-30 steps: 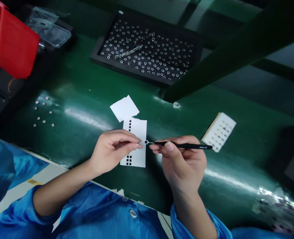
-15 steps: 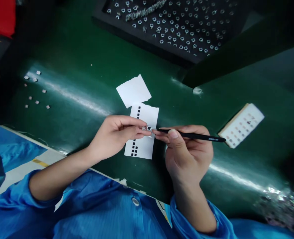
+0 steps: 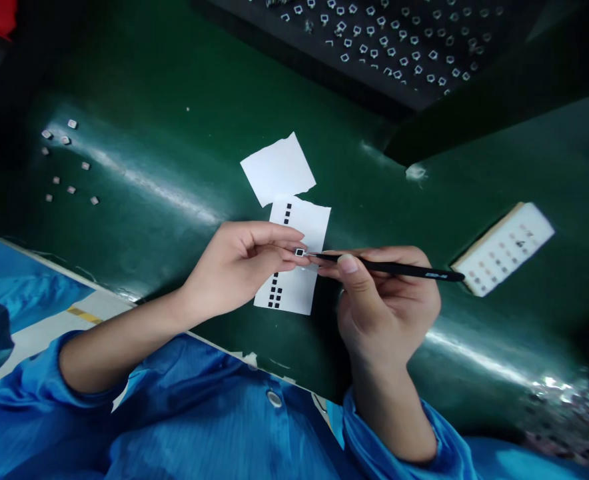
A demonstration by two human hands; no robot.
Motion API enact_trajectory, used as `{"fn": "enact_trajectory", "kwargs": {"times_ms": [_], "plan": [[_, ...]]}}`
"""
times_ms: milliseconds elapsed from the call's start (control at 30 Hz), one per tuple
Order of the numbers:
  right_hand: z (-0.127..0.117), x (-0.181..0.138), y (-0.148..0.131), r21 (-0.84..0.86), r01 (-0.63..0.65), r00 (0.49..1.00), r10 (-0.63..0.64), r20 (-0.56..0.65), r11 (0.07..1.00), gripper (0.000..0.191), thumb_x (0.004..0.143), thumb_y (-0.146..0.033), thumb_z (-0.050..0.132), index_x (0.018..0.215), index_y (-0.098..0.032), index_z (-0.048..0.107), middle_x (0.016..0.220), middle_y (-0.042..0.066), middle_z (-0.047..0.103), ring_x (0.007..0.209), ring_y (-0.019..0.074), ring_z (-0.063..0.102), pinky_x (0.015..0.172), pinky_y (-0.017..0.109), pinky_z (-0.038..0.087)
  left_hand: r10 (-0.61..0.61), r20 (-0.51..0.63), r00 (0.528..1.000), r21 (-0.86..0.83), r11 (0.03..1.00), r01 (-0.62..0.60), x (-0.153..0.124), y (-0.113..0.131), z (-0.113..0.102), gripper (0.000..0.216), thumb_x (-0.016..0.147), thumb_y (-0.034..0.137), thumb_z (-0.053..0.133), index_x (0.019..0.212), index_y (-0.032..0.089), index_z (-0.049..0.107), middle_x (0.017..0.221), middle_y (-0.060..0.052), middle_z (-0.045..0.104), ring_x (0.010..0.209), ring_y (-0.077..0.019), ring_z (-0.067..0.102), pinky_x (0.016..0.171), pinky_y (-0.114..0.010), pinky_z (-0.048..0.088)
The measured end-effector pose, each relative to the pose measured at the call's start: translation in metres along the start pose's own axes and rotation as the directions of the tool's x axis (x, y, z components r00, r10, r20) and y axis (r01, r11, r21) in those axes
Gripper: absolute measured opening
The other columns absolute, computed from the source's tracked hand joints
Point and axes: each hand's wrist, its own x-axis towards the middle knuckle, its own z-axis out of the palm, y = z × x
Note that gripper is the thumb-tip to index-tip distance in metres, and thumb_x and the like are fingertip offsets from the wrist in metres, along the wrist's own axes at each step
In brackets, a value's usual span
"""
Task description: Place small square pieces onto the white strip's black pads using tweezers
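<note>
My right hand (image 3: 389, 300) is closed around black tweezers (image 3: 404, 267), pinching them between thumb and fingers. At the tweezers' tip is a small silver-edged square frame (image 3: 299, 252) with a dark middle. It sits right at the fingertips of my left hand (image 3: 244, 267), which are pinched together around a tiny square block mostly hidden by the frame and fingers. Beneath both hands lies a white paper sheet (image 3: 299, 297) with rows of small black squares (image 3: 275, 297). A blank white paper piece (image 3: 278, 169) touches its far edge.
Several small square blocks (image 3: 65, 140) lie scattered on the green table (image 3: 149, 80) at left. A dark tray (image 3: 284, 60) with many silver frames stands at the back. A white block with rows of spots (image 3: 508, 248) lies at right, near a shiny heap (image 3: 564, 407).
The framed square at the tweezers' tip has moved left from beside the tiny block onto or over it, at my left fingertips. The whole view has shifted slightly.
</note>
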Motion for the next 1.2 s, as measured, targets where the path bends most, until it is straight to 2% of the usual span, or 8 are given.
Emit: {"fn": "enact_trajectory", "kwargs": {"times_ms": [233, 500, 700, 867, 1000, 1133, 1200], "plan": [[0.002, -0.002, -0.001, -0.040, 0.036, 0.999, -0.037, -0.016, 0.999, 0.022, 0.092, -0.025, 0.090, 0.100, -0.026, 0.069, 0.092, -0.002, 0.081, 0.076, 0.0179, 0.081, 0.072, 0.032, 0.067, -0.010, -0.010, 1.000, -0.025, 1.000, 0.009, 0.000, 0.002, 0.002, 0.019, 0.095, 0.009, 0.068, 0.105, 0.014, 0.083, 0.102, -0.006, 0.086, 0.099, -0.0260, 0.085, 0.094, -0.038, 0.072], [0.003, -0.002, -0.001, -0.068, 0.069, 0.997, -0.070, -0.018, 0.995, 0.022, 0.092, -0.028, 0.090, 0.099, -0.026, 0.069, 0.089, -0.001, 0.081, 0.079, 0.0207, 0.083, 0.070, 0.033, 0.070, -0.032, -0.020, 0.999, -0.040, 0.999, 0.032, 0.000, 0.004, 0.002, 0.017, 0.092, 0.010, 0.071, 0.102, 0.016, 0.084, 0.100, -0.006, 0.086, 0.099, -0.0271, 0.085, 0.095, -0.041, 0.072], [0.005, -0.003, -0.003, -0.091, 0.104, 0.994, -0.107, -0.024, 0.990, 0.021, 0.091, -0.023, 0.089, 0.099, -0.026, 0.070, 0.091, -0.001, 0.082, 0.082, 0.0205, 0.084, 0.071, 0.031, 0.069, -0.062, -0.016, 0.998, -0.089, 0.994, 0.060, 0.001, 0.004, 0.002, 0.018, 0.091, 0.008, 0.071, 0.100, 0.015, 0.084, 0.096, -0.005, 0.086, 0.098, -0.0257, 0.085, 0.095, -0.038, 0.072], [0.002, -0.001, 0.000, -0.016, 0.031, 1.000, -0.031, 0.000, 0.999, 0.023, 0.092, -0.027, 0.089, 0.100, -0.026, 0.068, 0.090, -0.002, 0.082, 0.076, 0.0191, 0.083, 0.069, 0.031, 0.069, -0.061, -0.019, 0.998, -0.085, 0.995, 0.059, 0.000, 0.003, 0.002, 0.017, 0.090, 0.009, 0.072, 0.102, 0.015, 0.083, 0.099, -0.006, 0.086, 0.098, -0.0261, 0.085, 0.096, -0.039, 0.071], [-0.001, 0.000, 0.002, 0.021, -0.047, 0.999, 0.046, 0.011, 0.999, 0.024, 0.092, -0.031, 0.089, 0.101, -0.027, 0.067, 0.090, -0.002, 0.083, 0.079, 0.0201, 0.083, 0.070, 0.031, 0.069, -0.010, -0.013, 1.000, -0.030, 1.000, 0.010, -0.001, 0.000, 0.002, 0.015, 0.089, 0.012, 0.078, 0.102, 0.016, 0.084, 0.097, -0.006, 0.086, 0.098, -0.0266, 0.085, 0.092, -0.038, 0.071], [-0.002, 0.002, 0.002, 0.112, -0.098, 0.994, 0.094, 0.048, 0.989, 0.022, 0.094, -0.029, 0.088, 0.102, -0.026, 0.068, 0.090, -0.002, 0.084, 0.081, 0.0198, 0.085, 0.072, 0.028, 0.069, 0.044, 0.005, 0.999, 0.031, 0.999, -0.045, -0.001, -0.005, 0.001, 0.023, 0.085, 0.013, 0.083, 0.108, 0.015, 0.083, 0.101, -0.007, 0.086, 0.096, -0.0258, 0.085, 0.084, -0.034, 0.071], [-0.001, 0.002, 0.003, 0.153, -0.121, 0.991, 0.110, 0.074, 0.981, 0.022, 0.094, -0.028, 0.088, 0.102, -0.025, 0.068, 0.088, -0.001, 0.084, 0.082, 0.0204, 0.086, 0.072, 0.027, 0.070, 0.065, 0.007, 0.998, 0.053, 0.996, -0.065, 0.000, -0.006, 0.002, 0.025, 0.085, 0.015, 0.084, 0.110, 0.015, 0.083, 0.103, -0.008, 0.086, 0.096, -0.0245, 0.084, 0.085, -0.033, 0.070]]}}
